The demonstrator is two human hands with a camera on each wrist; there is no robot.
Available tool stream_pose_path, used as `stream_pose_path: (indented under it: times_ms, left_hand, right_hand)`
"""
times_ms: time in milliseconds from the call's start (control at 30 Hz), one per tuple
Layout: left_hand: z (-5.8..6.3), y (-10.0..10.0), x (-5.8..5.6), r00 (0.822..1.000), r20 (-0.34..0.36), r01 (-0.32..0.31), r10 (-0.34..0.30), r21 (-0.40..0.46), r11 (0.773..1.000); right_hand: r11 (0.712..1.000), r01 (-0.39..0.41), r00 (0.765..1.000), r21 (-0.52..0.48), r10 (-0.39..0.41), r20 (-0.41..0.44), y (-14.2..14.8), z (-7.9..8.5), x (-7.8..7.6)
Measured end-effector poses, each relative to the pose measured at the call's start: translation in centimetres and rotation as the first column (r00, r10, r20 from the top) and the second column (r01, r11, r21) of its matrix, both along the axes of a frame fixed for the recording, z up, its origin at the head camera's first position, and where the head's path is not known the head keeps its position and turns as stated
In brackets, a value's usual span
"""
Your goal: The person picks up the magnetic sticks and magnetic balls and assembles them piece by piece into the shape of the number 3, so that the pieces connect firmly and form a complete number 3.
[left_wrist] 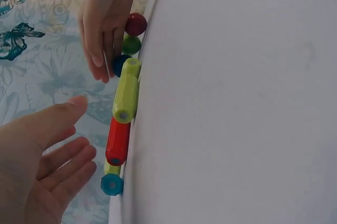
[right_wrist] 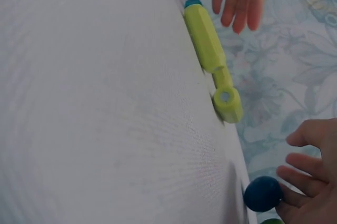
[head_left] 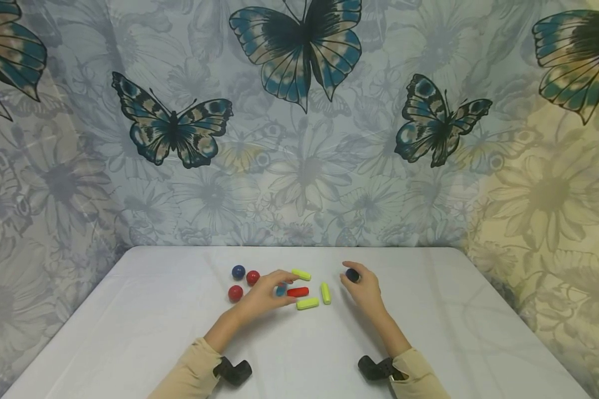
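In the head view my left hand [head_left: 262, 295] is over a blue stick [head_left: 281, 290], thumb and fingers apart on either side of it. A red stick [head_left: 298, 292] lies end-on to the blue one. Yellow-green sticks lie around them: one behind [head_left: 301, 274], one in front [head_left: 308, 303], one to the right [head_left: 326, 293]. My right hand [head_left: 365, 289] is by a dark blue ball [head_left: 352, 275], its fingers loosely spread. The right wrist view shows this ball [right_wrist: 263, 194] on the table, close to the fingers. Whether they touch it, I cannot tell.
Left of my left hand stand a blue ball [head_left: 238, 272] and two red balls, one farther [head_left: 253, 277], one nearer [head_left: 235, 293]. Beside my right hand, the left wrist view shows a green ball [left_wrist: 131, 45] and a red ball [left_wrist: 136, 24]. A white table [head_left: 309, 354] meets a butterfly-print backdrop.
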State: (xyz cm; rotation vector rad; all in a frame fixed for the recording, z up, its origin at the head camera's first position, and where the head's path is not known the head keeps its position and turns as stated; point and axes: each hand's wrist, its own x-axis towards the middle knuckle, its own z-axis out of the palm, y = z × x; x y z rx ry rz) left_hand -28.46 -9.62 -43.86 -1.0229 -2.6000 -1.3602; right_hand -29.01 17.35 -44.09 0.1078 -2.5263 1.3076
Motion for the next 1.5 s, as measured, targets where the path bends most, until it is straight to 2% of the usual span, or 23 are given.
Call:
stream_pose_path:
  times_ms: [200, 367, 533, 767, 1000, 1267, 1500]
  left_hand:
    - [-0.9, 0.6, -0.1, 0.998, -0.058, 0.008, -0.009, -0.022, 1.000]
    - [-1.3, 1.1, -0.1, 0.995, -0.101, 0.015, -0.015, 0.002, 1.000]
    - [-1.6, 1.5, -0.1, 0.997, -0.065, 0.047, -0.045, 0.041, 0.998]
    - [-2.2, 1.8, 0.0, 0.999, -0.012, 0.037, -0.037, 0.023, 0.999]
    - [-2.5, 1.9, 0.2, 0.998, -0.051, 0.038, -0.038, 0.002, 0.999]
    - [-2.4, 2.1, 0.5, 0.998, -0.052, 0.018, -0.020, -0.030, 0.999]
    - [-2.5, 2.2, 0.5, 0.998, -0.067, 0.012, -0.016, -0.053, 0.999]
  right_hand:
    - [1.000, 0.011, 1.000, 0.015, -0.011, -0.014, 0.0, -0.1, 0.0]
    - [1.000, 0.012, 1.000, 0.021, -0.012, -0.014, 0.0, -0.1, 0.0]
    - [1.000, 0.000, 1.000, 0.010, 0.000, -0.030, 0.0, -0.2, 0.0]
    - [1.000, -0.022, 1.000, 0.021, 0.022, -0.015, -0.1, 0.0, 0.1]
    - [1.000, -0.019, 1.000, 0.025, 0.019, -0.019, -0.2, 0.0, 0.1]
    - [0.999, -0.041, 0.999, 0.023, 0.041, -0.016, -0.2, -0.1, 0.1]
    - [1.000, -0.022, 1.000, 0.016, 0.022, 0.007, -0.4, -0.1, 0.2]
